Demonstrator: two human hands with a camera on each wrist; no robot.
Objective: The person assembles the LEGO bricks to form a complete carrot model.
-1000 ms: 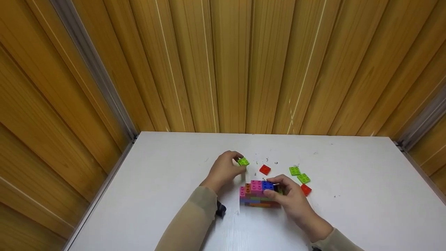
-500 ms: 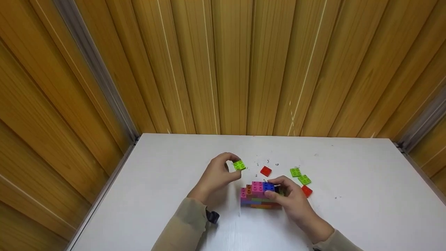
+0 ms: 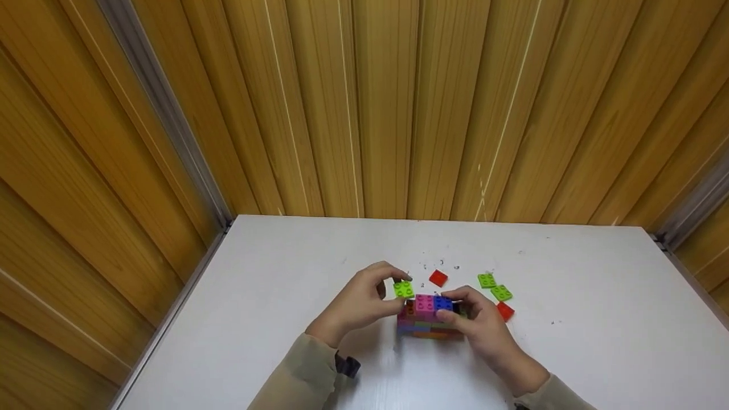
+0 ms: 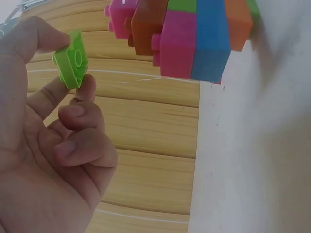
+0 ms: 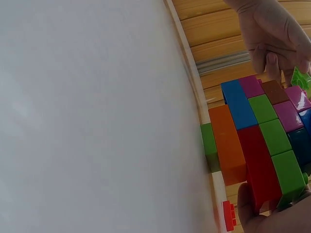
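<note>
My left hand (image 3: 361,302) pinches a lime-green two-by-two toy brick (image 3: 403,289) between thumb and fingertips. In the left wrist view the brick (image 4: 74,60) shows its hollow underside, apart from the stacked bricks. My right hand (image 3: 481,324) grips the right end of a multicoloured brick structure (image 3: 424,304), thumb on the near side and fingers behind. Pink and blue bricks top the structure; orange, red, green and blue ones form layers below, seen in the right wrist view on the built block (image 5: 260,150). The left hand is beside its left end, with the green brick just above that level.
Behind the structure lies a red plate (image 3: 438,278) on the white table (image 3: 285,256). Two green plates (image 3: 487,280) lie further right, and another red plate (image 3: 505,311) is close to the right hand. Wood-patterned walls (image 3: 376,114) stand at the table's back and sides.
My left hand draws back leftward with the green brick, then comes right and nearer to the structure's left end. The right hand keeps its grip and stays in place.
</note>
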